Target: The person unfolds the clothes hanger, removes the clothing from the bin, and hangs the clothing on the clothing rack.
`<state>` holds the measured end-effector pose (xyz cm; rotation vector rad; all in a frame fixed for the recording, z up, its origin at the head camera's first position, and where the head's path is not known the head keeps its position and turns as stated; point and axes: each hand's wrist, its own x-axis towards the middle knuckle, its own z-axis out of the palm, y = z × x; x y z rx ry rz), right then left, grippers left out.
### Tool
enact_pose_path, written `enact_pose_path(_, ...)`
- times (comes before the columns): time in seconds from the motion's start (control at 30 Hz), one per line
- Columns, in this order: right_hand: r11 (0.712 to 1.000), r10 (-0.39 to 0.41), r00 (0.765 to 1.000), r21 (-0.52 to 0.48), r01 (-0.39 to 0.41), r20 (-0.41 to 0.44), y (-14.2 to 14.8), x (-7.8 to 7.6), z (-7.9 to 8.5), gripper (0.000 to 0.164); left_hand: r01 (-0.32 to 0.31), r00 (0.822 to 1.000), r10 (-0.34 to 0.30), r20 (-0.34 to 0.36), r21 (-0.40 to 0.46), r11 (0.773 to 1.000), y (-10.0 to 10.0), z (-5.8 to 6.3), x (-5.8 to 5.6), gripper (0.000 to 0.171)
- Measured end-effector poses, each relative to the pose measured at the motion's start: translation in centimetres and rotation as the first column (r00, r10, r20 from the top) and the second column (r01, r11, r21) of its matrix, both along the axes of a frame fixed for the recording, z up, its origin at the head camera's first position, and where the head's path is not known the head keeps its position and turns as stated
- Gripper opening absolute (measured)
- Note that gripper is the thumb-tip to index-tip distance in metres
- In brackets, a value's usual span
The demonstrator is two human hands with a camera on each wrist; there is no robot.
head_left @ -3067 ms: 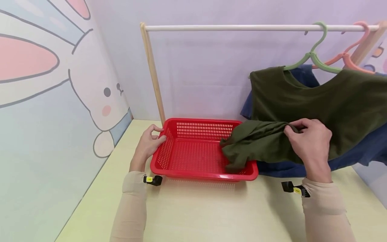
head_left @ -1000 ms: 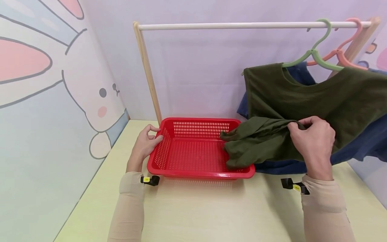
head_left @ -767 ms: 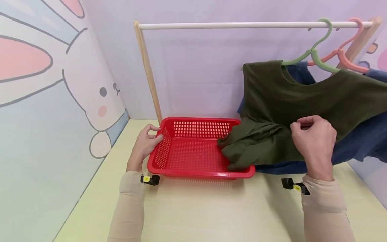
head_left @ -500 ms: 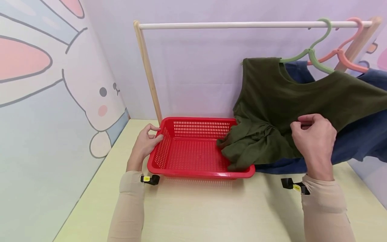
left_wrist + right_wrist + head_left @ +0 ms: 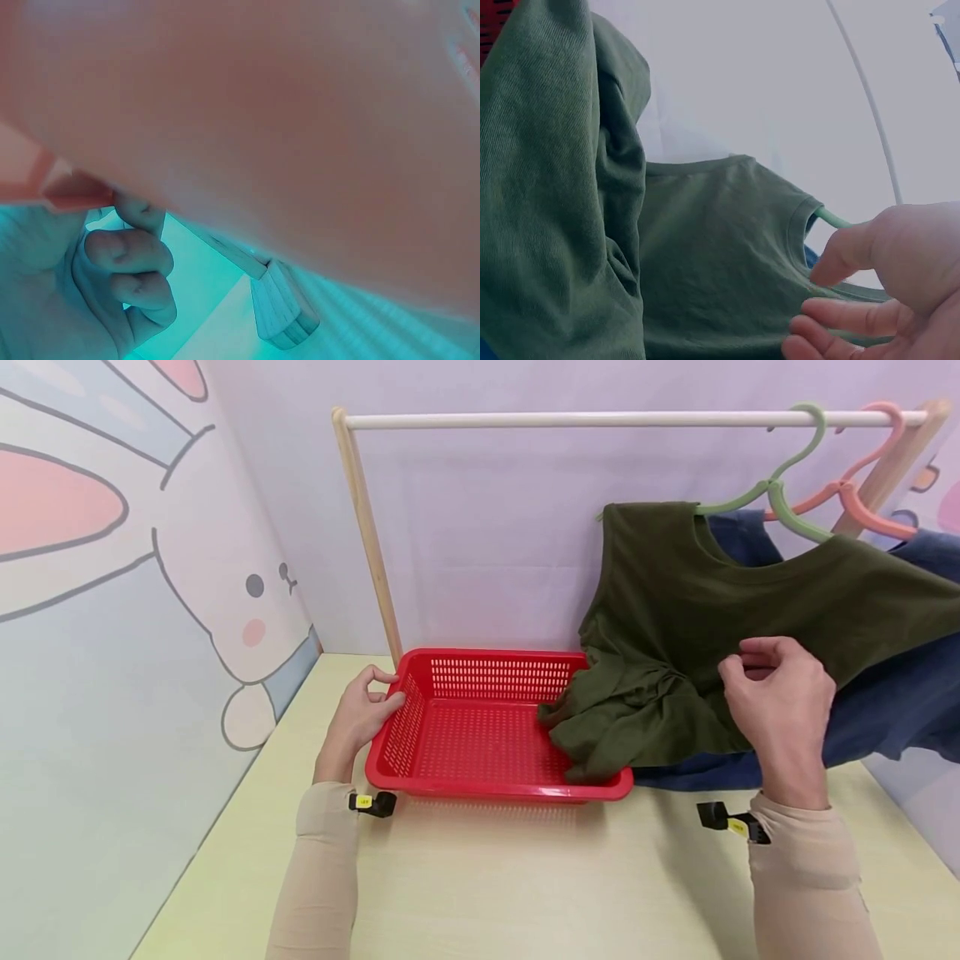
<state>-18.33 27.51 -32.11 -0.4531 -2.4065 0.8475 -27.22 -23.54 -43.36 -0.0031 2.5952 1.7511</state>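
A dark olive sleeveless shirt (image 5: pixel 735 610) hangs from a green hanger (image 5: pixel 776 493), its bunched lower part draped over the right end of a red plastic basket (image 5: pixel 498 792) and partly inside it. My left hand (image 5: pixel 363 714) holds the basket's left rim between thumb and fingers. In the left wrist view its fingers (image 5: pixel 131 251) curl beneath the reddish rim. In front of the shirt is my right hand (image 5: pixel 783 710), fingers loosely bent. The right wrist view shows a gap between thumb and fingers (image 5: pixel 847 315), with no cloth in it.
A rack with a white rail (image 5: pixel 525 420) and wooden posts (image 5: pixel 367 539) stands behind the basket. Behind the olive shirt, a dark blue garment (image 5: pixel 885 718) hangs on a pink hanger (image 5: pixel 873 510). The pale tabletop (image 5: pixel 480 877) meets a rabbit-painted wall (image 5: pixel 112 693) at left.
My right hand has let go of the gathered olive cloth, which has dropped and spread toward the basket's right end. The left hand keeps its hold on the rim.
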Motion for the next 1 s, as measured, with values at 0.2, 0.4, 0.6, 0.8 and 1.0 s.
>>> enact_pose_path(0.2,0.994,0.106,0.993,-0.004,-0.106,-0.061,-0.4,-0.2,-0.2,0.048,-0.001,1.0,0.001,0.002,-0.001,1.0,0.0,0.0,0.1,0.034)
enact_pose_path(0.4,0.957,0.289,0.947,0.022,-0.289,-0.139,-1.2,-0.7,-0.8,0.055,-0.006,1.0,0.006,0.004,-0.005,1.0,0.0,0.1,0.1,0.034)
enact_pose_path(0.6,0.897,0.441,0.89,0.083,-0.434,-0.118,-2.3,-1.1,-1.3,0.064,-0.018,1.0,0.018,0.013,-0.004,1.0,0.2,0.1,0.2,0.035)
enact_pose_path(0.8,0.822,0.558,0.829,0.145,-0.551,-0.017,-3.3,-1.4,-1.8,0.07,-0.03,0.999,0.031,0.015,-0.015,0.999,0.3,0.1,0.2,0.036)
enact_pose_path(1.0,0.768,0.613,0.783,0.155,-0.622,0.104,-4.3,-1.8,-2.6,0.074,-0.028,1.0,0.029,0.013,-0.017,0.999,0.2,0.1,0.2,0.036)
